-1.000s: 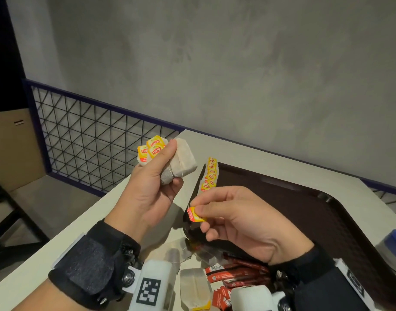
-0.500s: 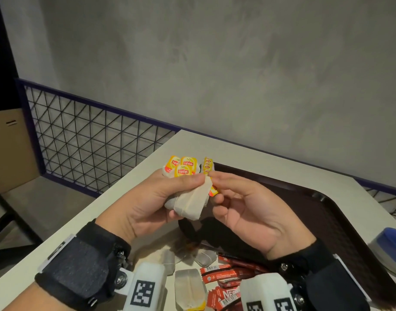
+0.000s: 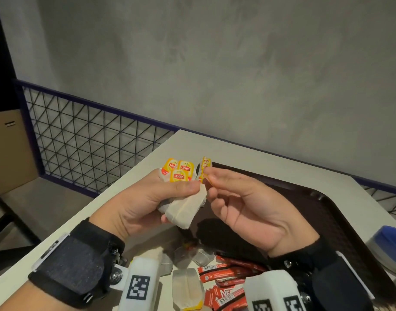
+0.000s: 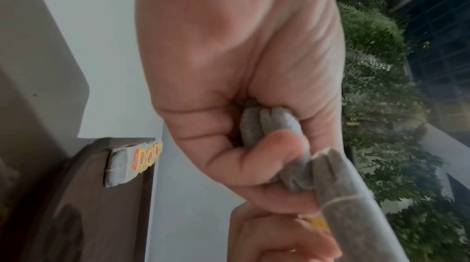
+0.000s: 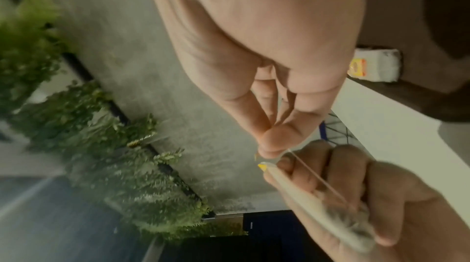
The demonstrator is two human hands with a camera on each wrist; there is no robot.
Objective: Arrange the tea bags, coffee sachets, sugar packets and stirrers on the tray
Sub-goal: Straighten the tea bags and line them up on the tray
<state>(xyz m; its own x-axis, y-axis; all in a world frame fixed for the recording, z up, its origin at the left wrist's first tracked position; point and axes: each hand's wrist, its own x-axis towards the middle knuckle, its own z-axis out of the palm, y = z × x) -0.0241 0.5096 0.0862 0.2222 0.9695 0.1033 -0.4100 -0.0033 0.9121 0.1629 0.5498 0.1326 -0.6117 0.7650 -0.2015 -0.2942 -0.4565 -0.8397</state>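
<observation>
My left hand (image 3: 181, 189) grips a bundle of tea bags (image 3: 185, 209) above the table's left side, their yellow Lipton tags (image 3: 179, 173) fanned above the thumb. In the left wrist view the bags (image 4: 267, 125) are squeezed in the curled fingers. My right hand (image 3: 211, 182) is close beside the bundle and pinches one tea bag tag (image 3: 207, 178) between thumb and forefinger; its string (image 5: 318, 176) runs to the bundle. A row of tea bags (image 3: 205, 163) stands in the far left corner of the dark brown tray (image 3: 327, 205). No stirrers or sugar packets can be made out.
Red coffee sachets (image 3: 224, 272) and loose tea bags (image 3: 188, 286) lie at the tray's near left edge, under my wrists. A blue and white object (image 3: 390, 245) sits at the right. The white table (image 3: 147, 167) ends at a wire mesh railing (image 3: 91, 142) on the left.
My left hand came down and right with the bundle. My right hand rose with the tag to meet it. The hands now touch at the bundle.
</observation>
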